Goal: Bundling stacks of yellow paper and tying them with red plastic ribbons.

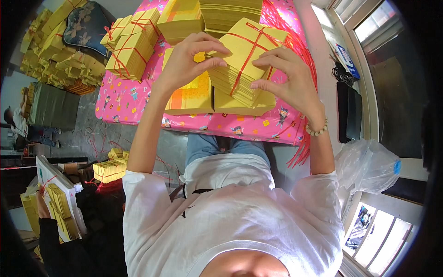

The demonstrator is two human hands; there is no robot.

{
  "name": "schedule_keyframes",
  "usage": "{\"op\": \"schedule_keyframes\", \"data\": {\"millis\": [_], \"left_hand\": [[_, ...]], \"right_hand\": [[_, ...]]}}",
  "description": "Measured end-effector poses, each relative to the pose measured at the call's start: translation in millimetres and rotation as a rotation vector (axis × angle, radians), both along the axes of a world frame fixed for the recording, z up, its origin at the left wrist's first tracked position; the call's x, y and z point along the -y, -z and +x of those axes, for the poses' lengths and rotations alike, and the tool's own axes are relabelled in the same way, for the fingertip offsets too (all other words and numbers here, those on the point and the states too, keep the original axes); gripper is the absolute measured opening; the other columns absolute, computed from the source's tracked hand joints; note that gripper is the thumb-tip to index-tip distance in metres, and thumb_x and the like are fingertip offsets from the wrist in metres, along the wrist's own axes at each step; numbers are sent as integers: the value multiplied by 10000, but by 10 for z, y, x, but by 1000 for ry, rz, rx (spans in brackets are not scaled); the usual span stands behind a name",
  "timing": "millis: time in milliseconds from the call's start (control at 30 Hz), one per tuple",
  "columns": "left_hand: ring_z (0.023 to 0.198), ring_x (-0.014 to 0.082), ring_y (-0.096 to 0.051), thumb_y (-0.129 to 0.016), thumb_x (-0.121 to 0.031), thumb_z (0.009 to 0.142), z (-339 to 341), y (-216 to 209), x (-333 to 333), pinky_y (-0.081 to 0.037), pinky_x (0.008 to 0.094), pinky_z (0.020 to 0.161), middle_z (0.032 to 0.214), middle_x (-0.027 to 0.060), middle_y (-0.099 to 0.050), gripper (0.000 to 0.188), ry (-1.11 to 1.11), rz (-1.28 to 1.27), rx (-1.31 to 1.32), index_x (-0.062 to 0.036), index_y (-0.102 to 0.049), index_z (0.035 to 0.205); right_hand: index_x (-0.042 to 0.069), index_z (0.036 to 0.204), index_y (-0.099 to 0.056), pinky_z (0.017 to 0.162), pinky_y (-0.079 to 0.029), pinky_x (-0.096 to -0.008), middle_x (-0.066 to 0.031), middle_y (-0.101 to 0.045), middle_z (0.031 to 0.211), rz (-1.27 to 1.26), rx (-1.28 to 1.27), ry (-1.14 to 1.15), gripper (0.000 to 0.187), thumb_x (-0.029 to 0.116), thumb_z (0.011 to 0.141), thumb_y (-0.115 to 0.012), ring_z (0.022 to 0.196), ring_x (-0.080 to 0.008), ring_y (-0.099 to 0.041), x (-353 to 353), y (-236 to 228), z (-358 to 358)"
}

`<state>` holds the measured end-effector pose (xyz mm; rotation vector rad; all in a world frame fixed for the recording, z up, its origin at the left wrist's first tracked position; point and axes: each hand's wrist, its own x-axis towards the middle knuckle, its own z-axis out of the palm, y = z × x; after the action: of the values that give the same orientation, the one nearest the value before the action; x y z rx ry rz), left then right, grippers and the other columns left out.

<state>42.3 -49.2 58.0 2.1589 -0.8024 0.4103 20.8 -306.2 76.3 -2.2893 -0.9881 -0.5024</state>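
Evidently, this work is part done. Nearest along the tabletop's (pixel 138 110) close edge, two yellow paper stacks sit side by side, the left stack (pixel 187 102) with an orange patch and the right stack (pixel 240 109) plainer; no string shows on either, though both are partly covered, so whether they are tied cannot be told.

Just above these lies the bundle in hand (pixel 244 44), a thick pile set askew over them. Red string crosses its top in both directions and runs down its near side, so its wrapping looks mostly complete; whether a knot is finished is hidden. The grip is on it from both sides: the left hand (pixel 198 53) curls thumb and fingers round its left corner, while the right hand (pixel 284 74) has fingertips on top and a thumb against the near right side. How firmly they press cannot be told.

Farther left stand several tied bundles (pixel 131 53), crossed with red string and seemingly finished. Beyond the worked bundle, two larger stacks, one on the left (pixel 180 23) and one in the middle (pixel 230 17), show no string and are probably left to do. Plenty of loose red string (pixel 302 53) lies at far right.
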Motion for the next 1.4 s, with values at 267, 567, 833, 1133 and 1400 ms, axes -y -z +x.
{"op": "schedule_keyframes", "data": {"millis": [267, 567, 833, 1133, 1400], "left_hand": [[904, 195, -597, -723, -204, 739, 27, -202, 26, -476, 304, 787, 921, 46, -639, 215, 4, 142, -96, -127, -727, 940], [913, 210, -603, -667, -158, 764, 117, -189, 105, -501, 340, 775, 919, 28, -654, 206, 139, 347, 427, -91, -691, 957], [911, 184, -591, -587, -88, 763, 93, -65, 92, -528, 284, 670, 968, 16, -605, 173, 122, 510, 583, -74, -556, 933], [926, 201, -595, -599, -51, 716, 101, 312, 79, -528, 273, 663, 955, 41, -579, 227, -17, 371, 695, -56, -553, 938], [936, 233, -602, -645, -25, 702, 88, 542, 104, -522, 280, 696, 939, 54, -587, 256, -72, 200, 730, -57, -565, 943]], "right_hand": [[75, 896, -683, 729, -461, -347, -54, -625, 819, -49, 39, 2, 339, 354, 707, -719, 803, -225, -594, 22, -24, -6], [83, 826, -630, 599, -467, -323, -42, -623, 769, -148, 349, 134, 247, 315, 751, -676, 682, -207, -602, 8, 185, -19], [86, 881, -635, 673, -498, -326, -48, -640, 884, -36, 479, 121, 257, 261, 709, -712, 801, -221, -629, -16, 312, -27], [63, 895, -627, 811, -515, -352, -72, -630, 949, 15, 389, 115, 250, 193, 706, -725, 955, -250, -623, -147, 433, -94], [64, 903, -607, 862, -512, -369, -72, -619, 978, 141, 451, 291, 216, 183, 748, -699, 1021, -279, -600, -406, 732, -155]]}}
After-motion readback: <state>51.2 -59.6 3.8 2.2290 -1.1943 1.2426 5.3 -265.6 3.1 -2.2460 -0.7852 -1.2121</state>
